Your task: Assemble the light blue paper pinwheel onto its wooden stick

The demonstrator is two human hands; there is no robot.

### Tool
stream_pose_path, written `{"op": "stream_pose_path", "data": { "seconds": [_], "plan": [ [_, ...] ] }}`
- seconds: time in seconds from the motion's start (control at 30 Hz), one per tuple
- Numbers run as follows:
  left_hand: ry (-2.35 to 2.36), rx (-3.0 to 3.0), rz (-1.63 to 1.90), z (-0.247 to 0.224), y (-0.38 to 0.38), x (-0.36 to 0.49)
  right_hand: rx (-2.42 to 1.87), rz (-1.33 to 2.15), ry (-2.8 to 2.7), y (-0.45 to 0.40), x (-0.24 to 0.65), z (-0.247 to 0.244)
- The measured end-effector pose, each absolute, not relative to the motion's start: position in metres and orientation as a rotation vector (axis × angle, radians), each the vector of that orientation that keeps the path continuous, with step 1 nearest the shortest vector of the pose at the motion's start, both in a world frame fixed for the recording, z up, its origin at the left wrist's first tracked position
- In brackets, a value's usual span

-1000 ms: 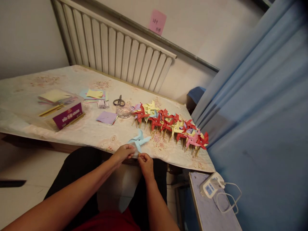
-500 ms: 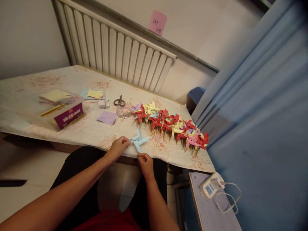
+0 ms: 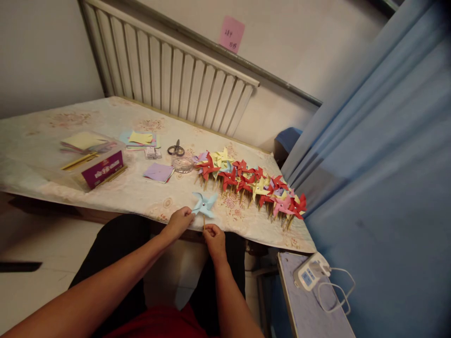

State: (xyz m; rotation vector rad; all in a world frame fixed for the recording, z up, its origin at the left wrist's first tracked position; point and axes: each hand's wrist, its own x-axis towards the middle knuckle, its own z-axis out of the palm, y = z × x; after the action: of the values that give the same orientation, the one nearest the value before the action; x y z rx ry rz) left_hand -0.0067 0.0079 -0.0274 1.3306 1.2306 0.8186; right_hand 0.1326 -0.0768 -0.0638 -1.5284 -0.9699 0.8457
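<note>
A light blue paper pinwheel with a pin at its centre stands upright over the table's front edge. My right hand is closed on its thin wooden stick, below the blades. At the left blade, my left hand is closed, thumb and fingertips pinching the paper's edge. Just beyond, to the right, lie rows of finished pinwheels in red, yellow, pink, purple and blue, their sticks toward me.
On the flowered tablecloth are scissors, a clear glass dish, purple paper squares, stacked coloured paper and a clear box with sticks and paper. A power adapter lies on a side stand at right.
The blue pinwheel's blades have turned about its pin. My left hand has shifted slightly right and down along with a blade; my right hand stays on the stick.
</note>
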Motion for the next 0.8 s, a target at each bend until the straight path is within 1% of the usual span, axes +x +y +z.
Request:
{"op": "stream_pose_path", "data": {
  "seconds": [0.33,0.8],
  "plan": [
    [1.152,1.249,0.719,-0.026,-0.003,0.013,-1.493,0.845,-0.968,-0.077,0.133,-0.064],
    [1.059,1.089,0.805,-0.004,0.002,-0.008,-1.497,0.871,-0.966,-0.079,0.131,-0.058]
  ]
}}
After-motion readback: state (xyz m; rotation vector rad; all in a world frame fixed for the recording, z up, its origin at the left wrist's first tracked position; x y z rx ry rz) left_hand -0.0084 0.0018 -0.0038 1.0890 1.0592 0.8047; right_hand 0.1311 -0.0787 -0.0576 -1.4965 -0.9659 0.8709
